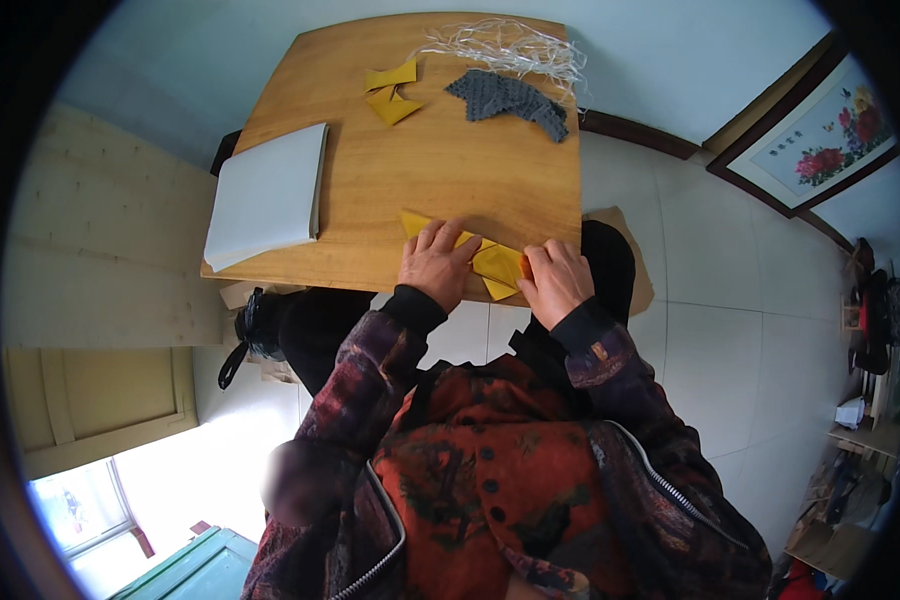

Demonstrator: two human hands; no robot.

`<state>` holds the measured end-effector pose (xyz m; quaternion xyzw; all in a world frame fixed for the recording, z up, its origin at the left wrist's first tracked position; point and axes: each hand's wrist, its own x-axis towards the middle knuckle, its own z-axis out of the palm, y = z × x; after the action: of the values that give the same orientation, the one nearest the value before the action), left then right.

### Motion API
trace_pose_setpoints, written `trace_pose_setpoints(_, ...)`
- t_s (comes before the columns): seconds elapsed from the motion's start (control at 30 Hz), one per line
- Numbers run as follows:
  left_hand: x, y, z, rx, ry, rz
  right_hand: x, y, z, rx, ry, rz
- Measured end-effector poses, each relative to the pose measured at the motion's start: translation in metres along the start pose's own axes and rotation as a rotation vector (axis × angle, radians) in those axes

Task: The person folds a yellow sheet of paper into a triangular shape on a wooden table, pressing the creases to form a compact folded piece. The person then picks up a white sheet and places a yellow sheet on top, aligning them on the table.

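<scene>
A piece of folded yellow paper with pointed corners lies at the near edge of the wooden table, one corner jutting toward me past the edge. My left hand is over its left part, fingers bent and thumb pressed to the paper near the middle. At the right end, my right hand pinches the paper between thumb and curled fingers. Both palms face down, so parts of the paper are hidden beneath them.
Two more folded yellow paper pieces lie farther back. Beyond them to the right are a dark grey knitted piece and a tangle of white string. A stack of white sheets sits at the table's left edge.
</scene>
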<state>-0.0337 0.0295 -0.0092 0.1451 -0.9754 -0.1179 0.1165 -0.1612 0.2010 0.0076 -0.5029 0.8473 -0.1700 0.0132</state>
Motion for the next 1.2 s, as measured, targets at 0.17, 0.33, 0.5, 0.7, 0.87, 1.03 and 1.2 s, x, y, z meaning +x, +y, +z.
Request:
trace_pose_setpoints(0.17, 0.011, -0.009, 0.000, -0.070, -0.034, 0.102, -0.034, -0.013, -0.006, 0.150, -0.037, -0.040)
trace_pose_setpoints(0.33, 0.013, -0.019, 0.013, -0.304, -0.082, 0.100, -0.054, -0.011, -0.012, 0.179, -0.022, -0.165)
trace_pose_setpoints(0.5, 0.002, -0.014, 0.016, -0.334, -0.052, 0.079, -0.049, 0.010, -0.002, -0.110, 0.042, -0.349)
trace_pose_setpoints(0.7, 0.003, -0.009, 0.010, -0.311, -0.128, 0.041, -0.032, 0.027, 0.014, -0.062, 0.018, -0.510)
trace_pose_setpoints(0.87, 0.002, -0.010, 0.005, -0.330, -0.178, 0.026, -0.025, 0.029, 0.006, 0.053, 0.002, -0.522)
trace_pose_setpoints(1.03, 0.004, -0.009, 0.003, -0.327, -0.209, 0.018, -0.010, 0.027, -0.003, 0.191, -0.065, -0.463)
trace_pose_setpoints(1.2, 0.004, -0.010, 0.003, -0.332, -0.216, 0.019, 0.010, 0.029, -0.007, 0.434, -0.147, -0.398)
